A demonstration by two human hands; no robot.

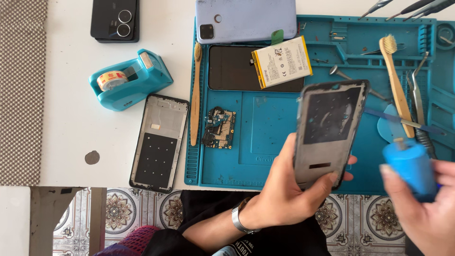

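Observation:
My left hand (289, 189) holds a grey phone frame (329, 130) upright over the lower right of the teal work mat (265, 142), fingers wrapped around its lower end. My right hand (426, 213) grips a small blue bottle (411, 163) with a thin nozzle, just right of the frame. On the mat lie a dark screen panel (232, 68), a white-and-yellow battery (282, 61), a circuit board (219, 128) and a pale blue phone back cover (246, 19). A wristwatch (241, 215) is on my left wrist.
A teal tape dispenser (129, 78), a second phone frame (160, 142) and a black phone (115, 20) lie on the white table left of the mat. Two bamboo brushes (195, 95) (397, 85), tweezers (418, 90) and screwdrivers (407, 8) are on or near the mat.

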